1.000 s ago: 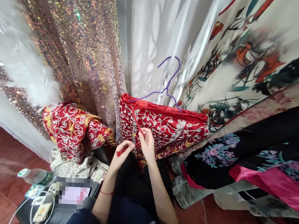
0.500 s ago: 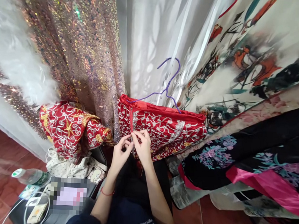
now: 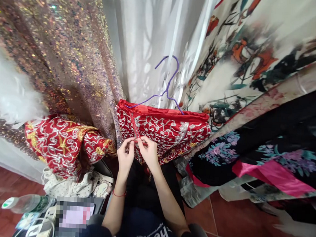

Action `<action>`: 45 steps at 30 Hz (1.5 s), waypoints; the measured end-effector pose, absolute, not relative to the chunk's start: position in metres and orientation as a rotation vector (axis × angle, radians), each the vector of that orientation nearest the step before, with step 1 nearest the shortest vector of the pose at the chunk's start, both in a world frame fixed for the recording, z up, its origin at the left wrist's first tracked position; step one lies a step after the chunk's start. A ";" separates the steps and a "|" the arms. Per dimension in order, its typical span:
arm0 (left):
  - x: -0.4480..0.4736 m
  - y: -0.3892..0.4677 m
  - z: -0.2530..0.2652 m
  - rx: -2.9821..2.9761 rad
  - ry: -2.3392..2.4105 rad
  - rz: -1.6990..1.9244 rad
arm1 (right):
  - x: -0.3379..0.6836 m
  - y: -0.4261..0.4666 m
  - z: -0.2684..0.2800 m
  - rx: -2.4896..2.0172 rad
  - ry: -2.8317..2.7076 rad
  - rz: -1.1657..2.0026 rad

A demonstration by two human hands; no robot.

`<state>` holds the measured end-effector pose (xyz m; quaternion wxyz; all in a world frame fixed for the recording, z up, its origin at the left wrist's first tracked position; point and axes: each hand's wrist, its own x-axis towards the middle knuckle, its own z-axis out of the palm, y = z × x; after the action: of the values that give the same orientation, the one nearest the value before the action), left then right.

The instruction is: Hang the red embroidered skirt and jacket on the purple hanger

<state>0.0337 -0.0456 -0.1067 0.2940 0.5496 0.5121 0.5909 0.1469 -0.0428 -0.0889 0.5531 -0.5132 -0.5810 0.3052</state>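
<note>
A red skirt-like garment [image 3: 170, 129] with silver and gold embroidery hangs in front of me, its red waistband along the top. A purple wire hanger [image 3: 166, 92] sticks up from inside that waistband. Down the garment's left part runs a narrow red cord [image 3: 135, 127]. Near its lower end, my left hand [image 3: 125, 154] pinches the cord between thumb and fingers. Close beside it, my right hand [image 3: 147, 152] is closed on the same cord, with fingertips almost meeting the left ones. Whether the cord is knotted there is too small to tell.
Left of me lies another red embroidered cloth [image 3: 58, 141] above a white dotted cloth [image 3: 69, 184]. A plastic bottle [image 3: 27, 203] and a white cable [image 3: 52, 223] lie below. Sequined fabric [image 3: 71, 50] hangs behind. Black floral garments [image 3: 254, 137] hang at right.
My view has shifted slightly, so the garment and hanger appear further left. Both hands stay at the cord; the fingertips have parted a little and the cord shows between them.
</note>
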 end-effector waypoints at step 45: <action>0.038 -0.030 -0.094 1.095 0.894 1.639 | 0.143 -0.047 -0.071 -0.797 -0.902 1.516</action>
<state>0.0383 -0.0299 -0.0944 0.4694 0.4466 0.3649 0.6686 0.1425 -0.0468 -0.0712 0.5669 -0.3390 -0.3839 0.6452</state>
